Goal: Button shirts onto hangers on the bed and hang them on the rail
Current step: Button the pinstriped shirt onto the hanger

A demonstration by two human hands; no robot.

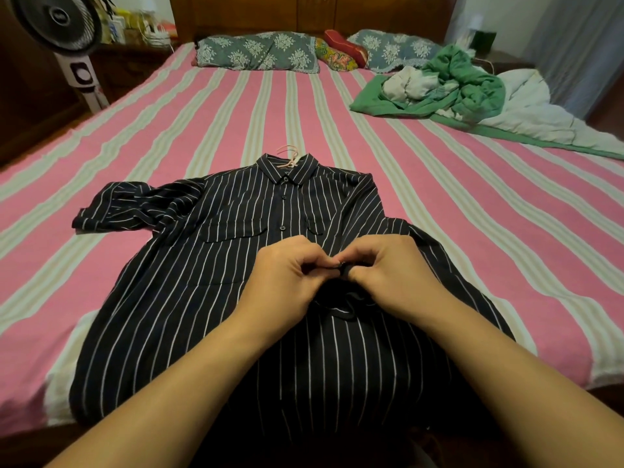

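A black shirt with thin white stripes (189, 265) lies face up on the bed, collar away from me. A pink hanger (289, 155) sticks out of the collar. Three buttons below the collar are fastened. My left hand (287, 282) and my right hand (395, 275) meet at the shirt's front placket, just below the third button. Both pinch the fabric edges together at a small button between their fingertips. The fabric bunches up under my hands.
The bed has a pink and pale striped sheet (169, 130). A heap of green and white clothes (449, 86) lies at the far right. Pillows (260, 52) line the wooden headboard. A standing fan (67, 35) is beside the bed at the left.
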